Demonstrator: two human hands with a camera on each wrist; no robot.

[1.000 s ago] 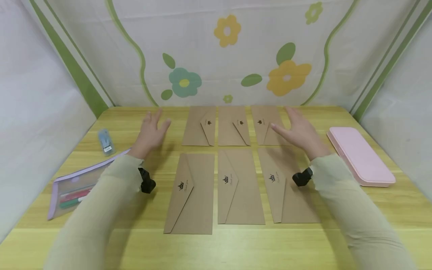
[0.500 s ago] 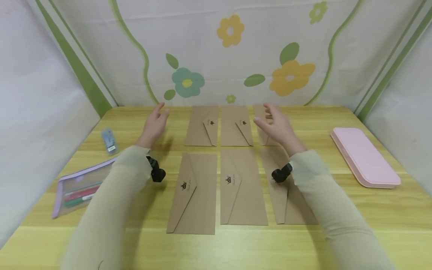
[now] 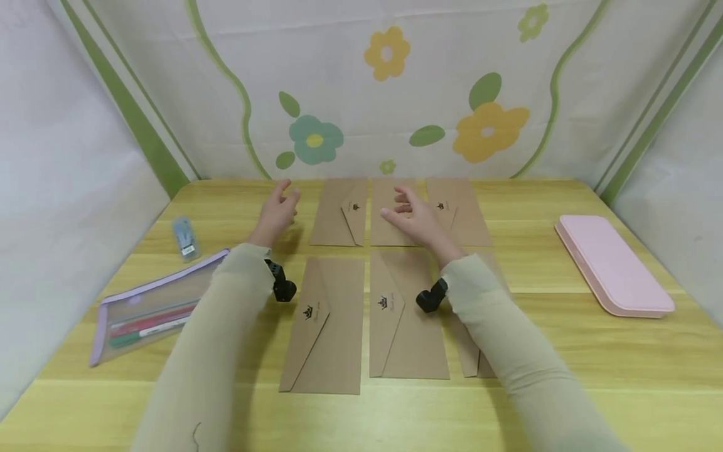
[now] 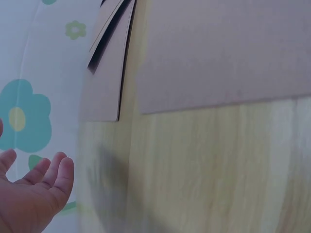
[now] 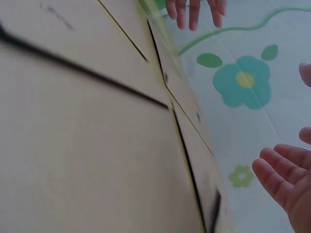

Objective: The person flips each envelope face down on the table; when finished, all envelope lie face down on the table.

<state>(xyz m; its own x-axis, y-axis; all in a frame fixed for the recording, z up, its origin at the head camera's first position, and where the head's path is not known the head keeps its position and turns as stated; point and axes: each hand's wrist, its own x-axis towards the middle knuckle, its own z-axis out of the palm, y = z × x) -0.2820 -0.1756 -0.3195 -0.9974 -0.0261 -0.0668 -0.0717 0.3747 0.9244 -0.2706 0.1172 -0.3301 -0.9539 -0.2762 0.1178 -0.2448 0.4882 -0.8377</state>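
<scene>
Six is avoided here: several brown paper envelopes lie in two rows on the wooden table. My left hand hovers left of the back-left envelope, fingers loosely bent and holding nothing. Over the back-middle envelope hangs my right hand, its fingers relaxed, nothing in them. The back-right envelope shows beside it. In front lie the front-left envelope, the front-middle envelope with a crown print, and the front-right envelope, partly hidden by my right sleeve.
A clear pencil pouch with purple edging and several pens lies at the left, partly under my left sleeve. Behind it is a small blue-tinted case. A pink case sits at the right. A flowered curtain hangs behind the table.
My right hand has swept left from the back-right envelope to over the back-middle one. My left hand has shifted slightly right. The envelopes have stayed in place.
</scene>
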